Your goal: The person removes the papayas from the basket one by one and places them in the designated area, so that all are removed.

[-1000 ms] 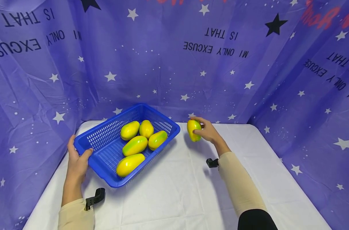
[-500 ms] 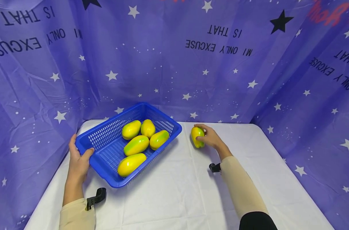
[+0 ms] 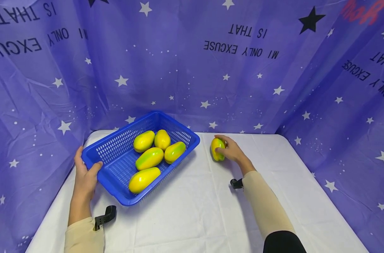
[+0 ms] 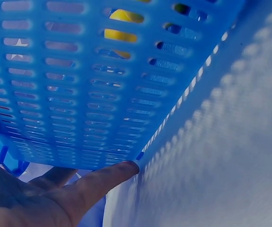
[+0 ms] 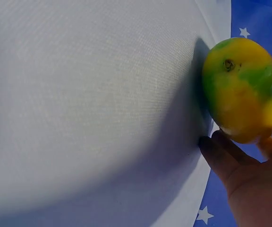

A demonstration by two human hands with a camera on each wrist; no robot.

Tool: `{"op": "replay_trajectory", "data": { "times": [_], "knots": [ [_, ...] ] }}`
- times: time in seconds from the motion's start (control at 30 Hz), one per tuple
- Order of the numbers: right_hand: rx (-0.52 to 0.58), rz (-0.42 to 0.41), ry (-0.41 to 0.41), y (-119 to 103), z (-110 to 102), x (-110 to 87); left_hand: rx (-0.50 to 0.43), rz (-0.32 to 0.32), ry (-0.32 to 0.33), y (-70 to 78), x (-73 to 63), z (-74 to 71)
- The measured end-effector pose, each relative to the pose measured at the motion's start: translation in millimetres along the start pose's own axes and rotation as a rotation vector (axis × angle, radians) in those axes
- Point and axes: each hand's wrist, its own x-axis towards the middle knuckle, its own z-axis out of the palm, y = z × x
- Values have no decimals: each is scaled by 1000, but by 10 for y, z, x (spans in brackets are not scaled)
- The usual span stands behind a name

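Observation:
A blue perforated plastic basket (image 3: 114, 188) stands at an angle on the left of the table, with several yellow-green mangoes (image 3: 149, 159) lying inside it. My left hand (image 3: 85, 179) grips its left end, thumb over the rim; in the left wrist view one finger (image 4: 105, 182) reaches along the basket's underside. To the right of the basket, my right hand (image 3: 231, 149) holds a single mango (image 3: 216, 144) low over the cloth, thumb on the near side and fingers behind. The right wrist view shows this mango (image 5: 242, 90) end-on, close beside the white cloth.
White cloth (image 3: 192, 218) covers the table. Purple curtains (image 3: 185, 70) printed with stars and lettering hang behind it and along both sides. Black camera mounts (image 3: 106, 218) sit on both wrists.
My right hand has lowered the mango toward the cloth and slightly to the right, staying almost still over the last half second. The left hand keeps its hold on the basket.

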Motion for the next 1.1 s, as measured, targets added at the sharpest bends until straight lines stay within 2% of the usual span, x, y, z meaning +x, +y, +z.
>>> {"op": "replay_trajectory", "data": {
  "times": [0.33, 0.5, 0.73, 0.93, 1.1],
  "knots": [
    [-27, -73, -20, -51, 8, 17, 6, -8, 7, 22, -4, -9],
    [-36, -63, -26, -69, 2, 19, 24, 5, 11, 20, -1, -13],
    [-114, -95, -13, -113, -98, 23, 32, 16, 8, 25, 11, -2],
    [-200, -119, 29, -275, -246, 61, 34, 22, 6, 32, 15, -5],
    [-211, -139, 85, -521, -347, 81, 35, 15, 12, 22, 11, -18]
  ]
}}
